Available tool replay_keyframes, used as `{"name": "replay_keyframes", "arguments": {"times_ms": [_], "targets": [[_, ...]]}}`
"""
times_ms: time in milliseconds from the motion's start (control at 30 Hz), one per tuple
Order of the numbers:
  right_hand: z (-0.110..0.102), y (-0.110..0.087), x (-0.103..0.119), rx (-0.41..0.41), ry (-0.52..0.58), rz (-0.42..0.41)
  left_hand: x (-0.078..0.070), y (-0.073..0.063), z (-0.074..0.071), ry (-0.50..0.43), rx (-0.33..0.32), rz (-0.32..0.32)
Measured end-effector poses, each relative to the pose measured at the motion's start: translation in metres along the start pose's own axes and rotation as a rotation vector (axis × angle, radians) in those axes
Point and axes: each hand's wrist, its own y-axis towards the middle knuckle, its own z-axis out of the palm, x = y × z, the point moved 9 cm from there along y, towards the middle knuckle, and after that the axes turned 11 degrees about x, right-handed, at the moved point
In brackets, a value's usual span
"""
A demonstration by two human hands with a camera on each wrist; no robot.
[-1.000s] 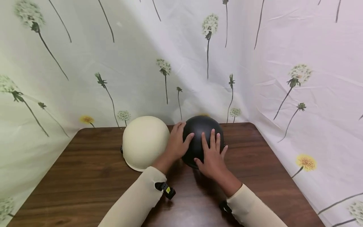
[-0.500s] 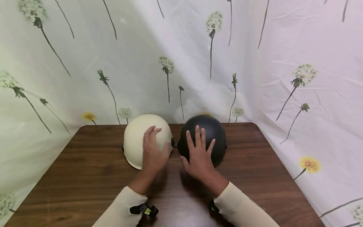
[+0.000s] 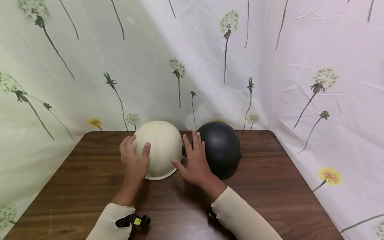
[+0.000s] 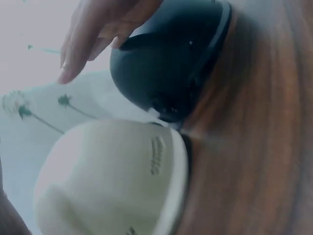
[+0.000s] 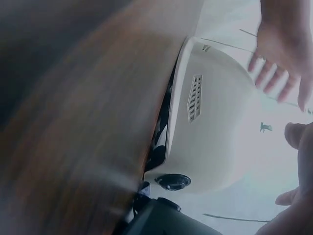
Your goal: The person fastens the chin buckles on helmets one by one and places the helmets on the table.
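Observation:
A cream helmet (image 3: pixel 163 141) rests dome up on the wooden table, with a black helmet (image 3: pixel 223 150) close on its right. My left hand (image 3: pixel 133 163) is at the cream helmet's left side, thumb spread from the fingers. Between the helmets is my right hand (image 3: pixel 196 166), fingers extended, overlapping the black helmet's left edge in the head view. In the right wrist view the left hand (image 5: pixel 286 49) appears apart from the cream dome (image 5: pixel 215 117), which has a vent and a black round knob (image 5: pixel 173 181). Whether the right fingertips touch either helmet I cannot tell.
The brown wooden table (image 3: pixel 90 186) has its back edge against a white curtain (image 3: pixel 144 66) printed with dandelions. The curtain also runs along both sides. Each wrist wears a black strapped camera, the left one (image 3: pixel 133 221) with a yellow mark.
My left hand has left the black helmet and moved left across to the cream helmet's far side. My right hand has slid left off the black dome toward the cream helmet.

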Motion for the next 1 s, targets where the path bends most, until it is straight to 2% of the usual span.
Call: {"name": "replay_keyframes", "arguments": {"times_ms": [100,233,500,600,800,1000], "targets": [[0.004,0.007,0.0,0.004,0.032,-0.009,0.015,-0.004,-0.001,-0.03,0.044,-0.078],[0.013,0.015,0.002,0.034,0.103,0.002,0.033,-0.01,0.003,-0.037,0.1,-0.132],[0.047,0.028,0.005,0.144,0.394,0.113,0.067,-0.021,0.011,-0.139,0.101,-0.217],[0.055,0.027,0.008,0.162,0.473,0.143,0.075,-0.024,0.01,-0.13,0.102,-0.224],[0.064,0.02,0.0,0.208,0.526,0.183,0.079,-0.027,0.012,-0.082,0.073,-0.198],[0.07,0.018,-0.004,0.183,0.562,0.174,0.079,-0.027,0.015,-0.06,0.078,-0.172]]}}
